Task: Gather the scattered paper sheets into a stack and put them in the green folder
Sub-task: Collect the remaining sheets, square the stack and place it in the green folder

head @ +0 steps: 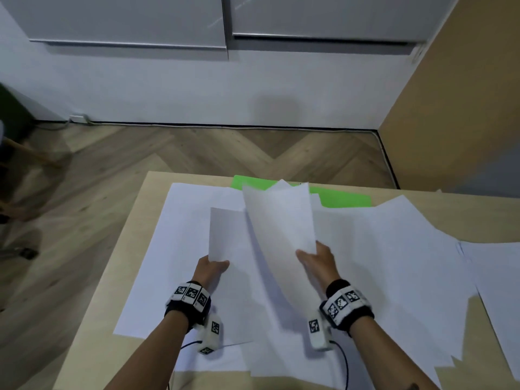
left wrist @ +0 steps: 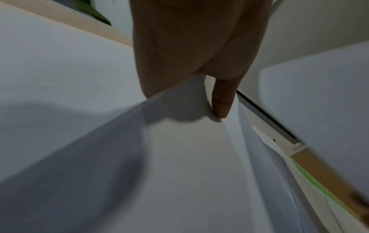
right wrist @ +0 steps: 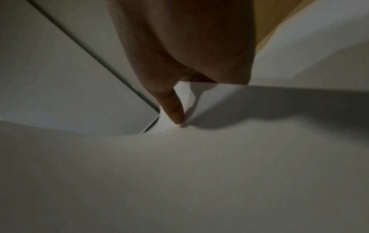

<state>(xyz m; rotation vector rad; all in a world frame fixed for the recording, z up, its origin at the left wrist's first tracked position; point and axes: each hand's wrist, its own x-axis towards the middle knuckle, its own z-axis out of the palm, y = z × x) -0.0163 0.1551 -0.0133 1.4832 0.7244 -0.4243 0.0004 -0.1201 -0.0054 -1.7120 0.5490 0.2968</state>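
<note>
Several white paper sheets (head: 380,263) lie spread and overlapping across the wooden table (head: 153,184). My left hand (head: 212,267) pinches the near edge of one raised sheet (head: 225,232); in the left wrist view the thumb (left wrist: 221,100) presses on that sheet (left wrist: 189,157). My right hand (head: 315,257) pinches the near corner of a few lifted, curved sheets (head: 281,218), which the right wrist view shows as a sheet (right wrist: 179,173) under the thumb (right wrist: 171,107). The green folder (head: 340,199) lies flat at the table's far edge, partly hidden behind the lifted sheets.
Herringbone wood floor (head: 197,147) lies beyond the table. White cabinet fronts (head: 140,21) run along the back wall, and a tan panel (head: 455,108) stands at the right. Something dark sits at the far left (head: 14,114).
</note>
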